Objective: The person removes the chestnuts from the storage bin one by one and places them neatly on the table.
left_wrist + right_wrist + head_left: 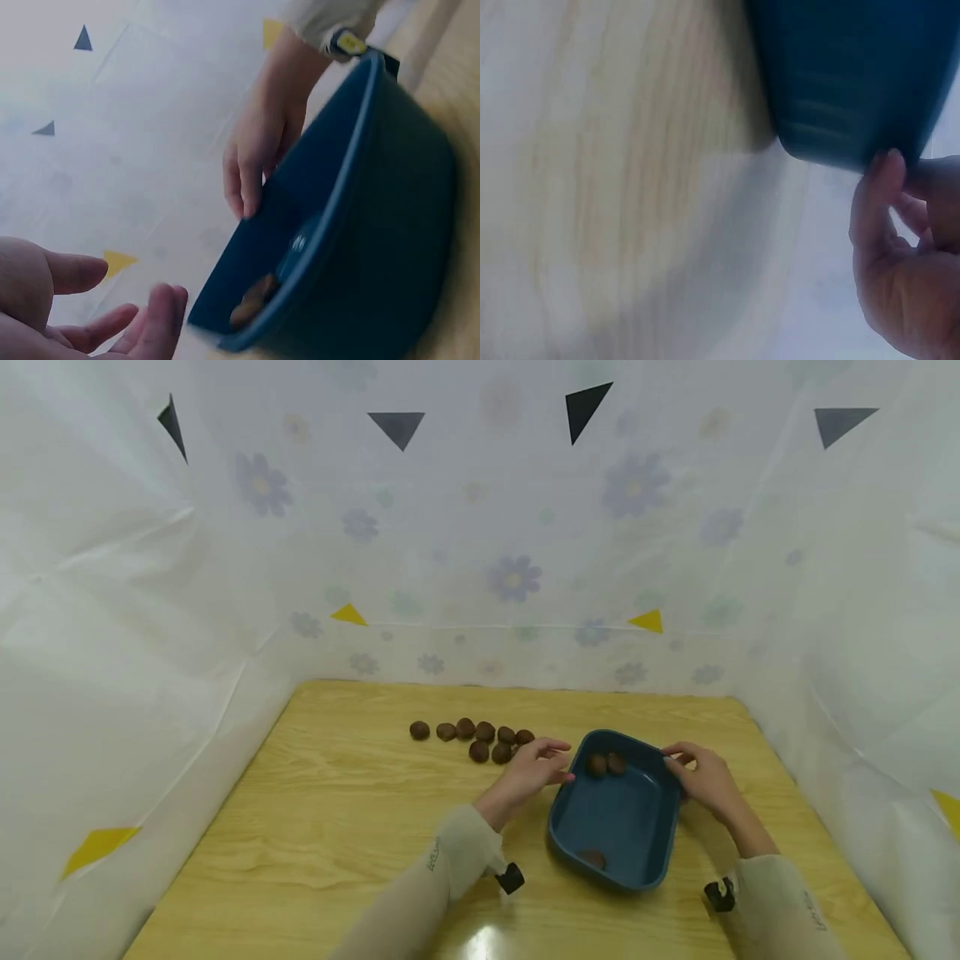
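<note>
White sheeting [450,552] encloses the work area, printed with pale flowers [514,578] and marked with dark triangles [585,412] and yellow triangles [349,615]. Below it, a wood-grained worktop [322,810]; we note a patch of glare at its near edge.

Blue dish [626,818], deep-walled with rounded corners, stands right of centre, between the two hands. We cannot tell whether its base sits fully flat. Inside we count three brown nuts, chestnut-like: two [596,766] side by side near the far left corner, one [592,858] by the near wall, toward the left.

Outside the dish, we count eight loose nuts [465,728] on the worktop, left of the dish and toward the back. Leftmost lies a little apart; the rest bunch closely, their right end just beside the left hand [531,767].

Left hand: fingers parted and extended beside the dish's left rim, thumb well away from them, nothing in their hold. Whether a fingertip touches the rim, we cannot tell.

Right hand [708,781]: fingers and thumb nearly closed, pinching the dish wall at its far right corner.

Both forearms wear pale sleeves [420,893], with a small black fitting [511,878] at each cuff.
</note>
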Available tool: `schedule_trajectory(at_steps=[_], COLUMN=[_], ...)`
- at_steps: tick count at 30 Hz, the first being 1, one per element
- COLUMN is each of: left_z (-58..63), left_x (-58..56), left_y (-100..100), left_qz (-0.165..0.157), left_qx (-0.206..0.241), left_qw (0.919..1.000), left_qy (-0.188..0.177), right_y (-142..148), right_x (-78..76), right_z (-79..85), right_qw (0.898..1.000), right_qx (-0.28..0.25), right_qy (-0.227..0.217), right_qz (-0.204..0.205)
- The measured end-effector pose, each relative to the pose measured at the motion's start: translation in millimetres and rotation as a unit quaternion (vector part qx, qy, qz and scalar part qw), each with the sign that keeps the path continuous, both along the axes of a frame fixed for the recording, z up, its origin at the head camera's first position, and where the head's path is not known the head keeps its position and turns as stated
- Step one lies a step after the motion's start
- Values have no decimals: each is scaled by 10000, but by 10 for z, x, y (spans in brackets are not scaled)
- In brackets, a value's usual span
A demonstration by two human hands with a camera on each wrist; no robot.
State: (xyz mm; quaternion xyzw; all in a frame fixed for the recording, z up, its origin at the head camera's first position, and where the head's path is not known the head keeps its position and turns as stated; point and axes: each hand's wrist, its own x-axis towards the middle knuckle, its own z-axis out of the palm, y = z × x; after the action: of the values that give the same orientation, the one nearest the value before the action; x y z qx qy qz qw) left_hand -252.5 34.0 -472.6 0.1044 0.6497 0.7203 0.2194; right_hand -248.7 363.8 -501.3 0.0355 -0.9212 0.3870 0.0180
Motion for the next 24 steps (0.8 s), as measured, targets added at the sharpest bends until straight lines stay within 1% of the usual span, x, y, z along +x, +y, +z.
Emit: schedule_trajectory(at_steps=[2,4,7,9,11,14,16,19,24], left_z=[21,39,45,45,42,29,17,-4,-46], left_x=[44,83,125,139,147,139,123,93,59], left_y=[84,180,334,431,523,643,710,802,963], left_qz=[-191,-349,-436,-343,-208,41,192,459,903], left_qx=[97,260,444,486,439,378,342,407,490], left_qw=[9997,9983,9955,9941,9935,9916,9896,9848,9776], left_qy=[-150,-391,-714,-912,-1025,-1239,-1387,-1624,-1838], right_y=[34,73,140,177,212,244,255,259,242], right_x=[25,56,96,117,127,140,146,149,153], right_z=[23,48,68,65,55,40,37,38,56], right_qw=[10000,9999,9975,9939,9890,9836,9821,9824,9812], right_qx=[61,6,-356,-621,-875,-1082,-1125,-1083,-1123], right_qy=[-22,-163,-569,-829,-1073,-1272,-1314,-1268,-1308], right_qz=[-12,47,212,390,521,684,747,838,866])
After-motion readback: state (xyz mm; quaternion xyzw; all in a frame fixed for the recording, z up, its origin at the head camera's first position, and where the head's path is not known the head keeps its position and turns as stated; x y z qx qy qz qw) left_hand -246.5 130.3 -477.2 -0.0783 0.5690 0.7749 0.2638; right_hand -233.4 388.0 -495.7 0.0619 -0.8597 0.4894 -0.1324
